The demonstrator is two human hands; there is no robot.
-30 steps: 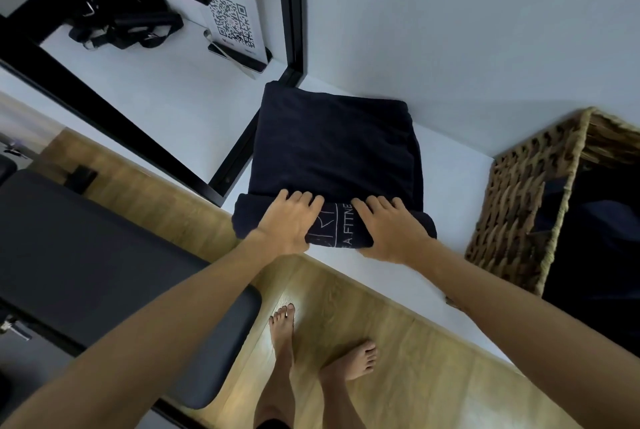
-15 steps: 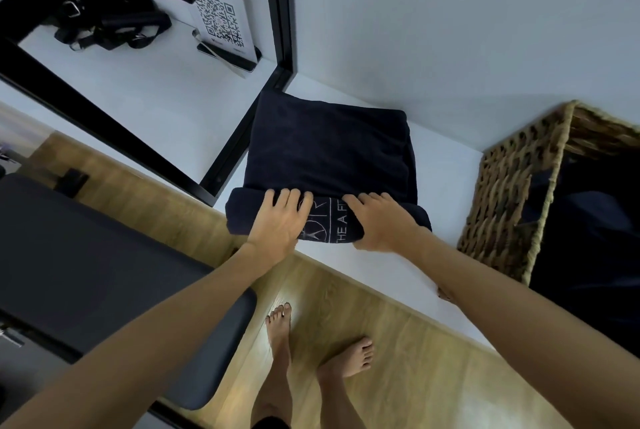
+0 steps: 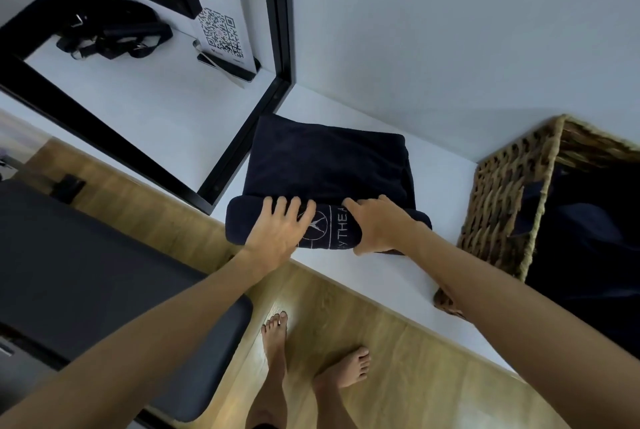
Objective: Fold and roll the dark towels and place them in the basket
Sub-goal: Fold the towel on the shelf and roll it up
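A dark navy towel (image 3: 325, 162) lies folded on the white shelf (image 3: 446, 193), its near end rolled into a thick tube with white lettering on it. My left hand (image 3: 280, 227) presses on the roll's left part with spread, fairly straight fingers. My right hand (image 3: 377, 224) grips the roll's right part, fingers over the top and thumb under the near side. To the right stands a woven wicker basket (image 3: 498, 207) with dark fabric (image 3: 588, 238) inside it.
A black metal frame (image 3: 242, 137) borders the towel's left side. Behind it stand a QR-code sign (image 3: 221, 30) and black straps (image 3: 110, 30). A black padded bench (image 3: 86, 272) sits low on the left. My bare feet stand on the wooden floor (image 3: 346, 307).
The roll has grown thicker and moved a little farther up the towel, with both hands travelling along with it. More of the lettering has turned into view.
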